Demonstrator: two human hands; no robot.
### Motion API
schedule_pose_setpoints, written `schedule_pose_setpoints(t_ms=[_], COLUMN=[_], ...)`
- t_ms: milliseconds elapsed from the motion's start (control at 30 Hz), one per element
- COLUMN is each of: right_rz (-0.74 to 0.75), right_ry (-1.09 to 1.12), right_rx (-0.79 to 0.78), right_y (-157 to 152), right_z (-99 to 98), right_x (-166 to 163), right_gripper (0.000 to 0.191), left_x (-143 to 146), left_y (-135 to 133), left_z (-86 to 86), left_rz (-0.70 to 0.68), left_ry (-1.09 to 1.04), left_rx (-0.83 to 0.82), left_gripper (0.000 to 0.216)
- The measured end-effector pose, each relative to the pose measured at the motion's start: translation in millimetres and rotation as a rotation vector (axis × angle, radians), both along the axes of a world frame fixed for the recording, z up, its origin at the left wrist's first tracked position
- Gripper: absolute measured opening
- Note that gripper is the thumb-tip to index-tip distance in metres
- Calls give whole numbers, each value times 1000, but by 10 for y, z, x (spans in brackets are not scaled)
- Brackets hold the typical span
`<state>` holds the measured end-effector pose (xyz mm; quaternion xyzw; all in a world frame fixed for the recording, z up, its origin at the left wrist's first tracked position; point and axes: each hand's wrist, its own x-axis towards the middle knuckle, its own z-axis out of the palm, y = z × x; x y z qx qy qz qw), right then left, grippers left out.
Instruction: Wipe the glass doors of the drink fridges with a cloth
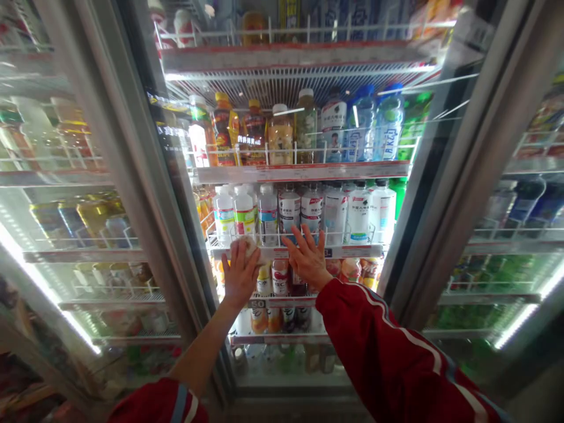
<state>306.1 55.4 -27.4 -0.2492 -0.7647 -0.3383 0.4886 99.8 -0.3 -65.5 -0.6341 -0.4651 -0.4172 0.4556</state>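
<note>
My left hand (pixel 239 276) presses a crumpled whitish cloth (pixel 252 249) against the glass door (pixel 291 138) of a drinks fridge. Its fingers point upward over the cloth, which shows only in part. To the right, my right hand (pixel 309 258) is spread with its fingers apart, at the glass and holding nothing. Behind both hands, inside the fridge, stands a row of white-capped bottles (pixel 289 205) on a wire-fronted shelf. Juice-coloured bottles (pixel 280 276) show on the shelf below, partly hidden by my hands.
Metal door frames (pixel 176 194) run up the left side and the right side (pixel 434 235). Higher up, a shelf edge (pixel 304 172) carries tea and water bottles. Neighbouring fridge doors show cans (pixel 94 214) on the left. Bright light strips (pixel 48 294) and reflections lie across the glass.
</note>
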Motion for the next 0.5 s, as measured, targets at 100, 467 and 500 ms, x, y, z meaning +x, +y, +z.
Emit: schedule_pose_setpoints(t_ms=[100,467,500], right_rz=[-42,-235,-241], right_ry=[-11,212,214], right_rx=[46,125,132], right_y=[9,182,178], right_z=[77,346,342], right_x=[93,348,342], right_gripper=[40,46,46], left_x=[-209,57,76], left_y=[-23,77,78], left_z=[38,-68,-79], left_rz=[22,-124,-129], left_ry=[-16,12,37], left_rx=[15,19,15], left_gripper=[44,48,47])
